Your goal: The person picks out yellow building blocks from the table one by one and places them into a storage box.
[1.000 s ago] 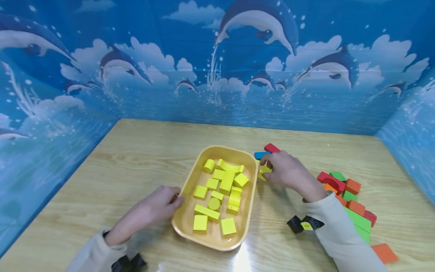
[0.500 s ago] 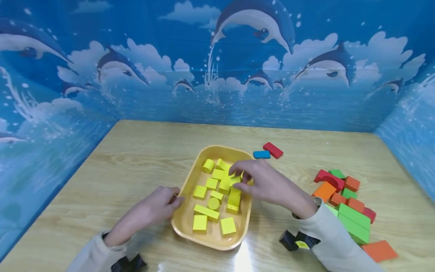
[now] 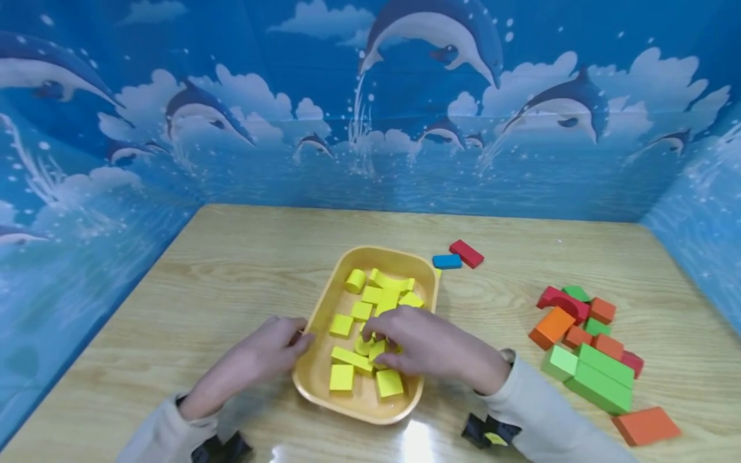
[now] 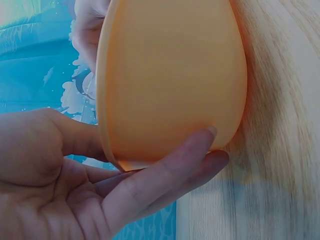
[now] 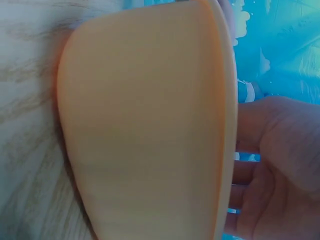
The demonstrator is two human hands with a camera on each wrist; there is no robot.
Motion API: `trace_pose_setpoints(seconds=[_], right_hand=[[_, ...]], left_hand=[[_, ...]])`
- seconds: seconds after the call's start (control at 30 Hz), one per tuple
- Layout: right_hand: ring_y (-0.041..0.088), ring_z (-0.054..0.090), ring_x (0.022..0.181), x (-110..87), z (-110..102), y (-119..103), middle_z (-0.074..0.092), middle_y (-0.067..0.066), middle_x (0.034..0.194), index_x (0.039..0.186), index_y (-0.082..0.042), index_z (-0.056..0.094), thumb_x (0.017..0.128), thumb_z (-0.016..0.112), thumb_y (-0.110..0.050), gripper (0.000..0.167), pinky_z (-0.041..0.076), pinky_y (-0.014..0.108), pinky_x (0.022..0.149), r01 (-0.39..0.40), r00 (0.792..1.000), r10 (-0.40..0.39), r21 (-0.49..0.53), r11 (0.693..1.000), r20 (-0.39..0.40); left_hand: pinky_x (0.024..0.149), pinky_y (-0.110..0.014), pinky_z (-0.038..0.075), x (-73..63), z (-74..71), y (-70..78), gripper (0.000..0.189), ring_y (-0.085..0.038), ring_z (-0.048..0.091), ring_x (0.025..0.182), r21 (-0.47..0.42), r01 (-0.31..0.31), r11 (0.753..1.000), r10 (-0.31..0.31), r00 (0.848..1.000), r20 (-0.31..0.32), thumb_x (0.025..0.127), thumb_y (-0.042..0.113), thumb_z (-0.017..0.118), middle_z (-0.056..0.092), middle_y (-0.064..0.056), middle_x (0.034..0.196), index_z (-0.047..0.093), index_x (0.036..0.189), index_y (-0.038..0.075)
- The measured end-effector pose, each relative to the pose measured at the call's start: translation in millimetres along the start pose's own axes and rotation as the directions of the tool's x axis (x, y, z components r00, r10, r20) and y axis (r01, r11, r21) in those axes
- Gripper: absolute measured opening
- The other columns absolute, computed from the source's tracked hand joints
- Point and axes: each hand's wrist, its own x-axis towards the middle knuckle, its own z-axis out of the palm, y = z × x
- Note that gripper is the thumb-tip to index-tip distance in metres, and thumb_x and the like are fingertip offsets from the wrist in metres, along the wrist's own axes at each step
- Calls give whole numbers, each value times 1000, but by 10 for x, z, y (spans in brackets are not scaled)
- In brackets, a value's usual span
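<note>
A yellow-orange plastic tub (image 3: 305, 391) sits on the table with several yellow toy blocks inside, among them squares, a cylinder (image 3: 356, 280) and a bridge-shaped piece (image 3: 391, 281). My left hand (image 3: 274, 347) grips the tub's left rim; in the left wrist view its thumb lies over the rim and its fingers press the outer wall. Low inside the tub, my right hand (image 3: 419, 341) pinches a small yellow block (image 3: 377, 351) between thumb and fingers. That block is hidden in the right wrist view by the tub wall (image 5: 145, 120).
Beyond the tub's right corner lie a blue block (image 3: 447, 262), a red block (image 3: 466, 253) and a partly hidden yellow block (image 3: 438, 273). Several orange, red and green blocks (image 3: 602, 376) lie at the right. A dolphin-printed curtain (image 3: 370, 161) borders the table.
My right hand has carried the yellow block from beside the tub's right rim, over it, and down to the left among the other blocks. The left hand keeps its place.
</note>
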Motion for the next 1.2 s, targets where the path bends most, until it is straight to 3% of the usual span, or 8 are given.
trace_pose_setpoints(seconds=[0.13, 0.47, 0.63, 0.77, 0.9, 1.03, 1.2], right_hand=[[7, 53, 73, 23, 30, -2, 68, -3, 96, 110, -11, 68, 85, 74, -17, 27, 47, 22, 69, -5, 1000, 5, -15, 1000, 19], [3, 58, 82, 51, 72, 26, 68, -4, 95, 104, -13, 67, 86, 64, 2, 24, 51, 23, 73, 10, 1000, -9, -43, 999, 22], [6, 60, 84, 39, 59, 48, 69, -3, 96, 105, -13, 68, 88, 62, 1, 23, 51, 24, 73, 7, 1000, -7, -59, 998, 1], [6, 60, 80, 36, 10, 91, 69, -2, 94, 106, -12, 68, 90, 63, -2, 19, 50, 23, 70, 4, 999, -6, -33, 999, -38], [7, 60, 77, 22, -86, 184, 69, 1, 90, 104, -8, 69, 89, 65, -1, 17, 51, 23, 69, 36, 991, -40, -35, 999, -131], [9, 61, 77, -30, -218, 318, 69, 3, 89, 101, -4, 70, 86, 65, 3, 17, 54, 28, 69, 20, 953, -32, -43, 999, -300], [10, 62, 72, -103, -373, 464, 70, 2, 87, 96, -5, 71, 87, 63, 5, 16, 54, 29, 64, -44, 859, 55, 32, 998, -510]], left_hand=[[52, -27, 42, -6, -1, -12, 15, -16, 50, 59, 6, -7, 1000, 7, 1000, -3, 98, 13, 52, 54, -5, 68, 59, 86, 9], [50, -27, 42, -18, -14, -11, 14, -15, 51, 57, -28, -51, 998, 51, 999, -12, 98, 11, 51, 55, -4, 67, 60, 89, 7], [51, -27, 44, -10, -14, -12, 13, -14, 53, 58, -42, -31, 999, 32, 999, 3, 99, 12, 50, 57, -3, 68, 62, 95, 7], [50, -26, 43, -22, -15, -42, 13, -13, 52, 58, -45, -108, 993, 108, 994, -17, 98, 9, 51, 56, -3, 67, 62, 92, 4], [49, -25, 42, -31, -11, -68, 14, -12, 51, 56, -40, -178, 983, 177, 984, -36, 97, 9, 51, 55, -1, 65, 61, 88, 3], [49, -26, 44, -36, -7, -69, 14, -12, 52, 56, -53, -173, 983, 171, 985, -33, 97, 9, 51, 57, -1, 66, 62, 91, 3], [49, -26, 44, -35, -11, -63, 13, -13, 53, 57, -54, -163, 985, 162, 986, -29, 98, 10, 51, 56, -1, 66, 61, 92, 3]])
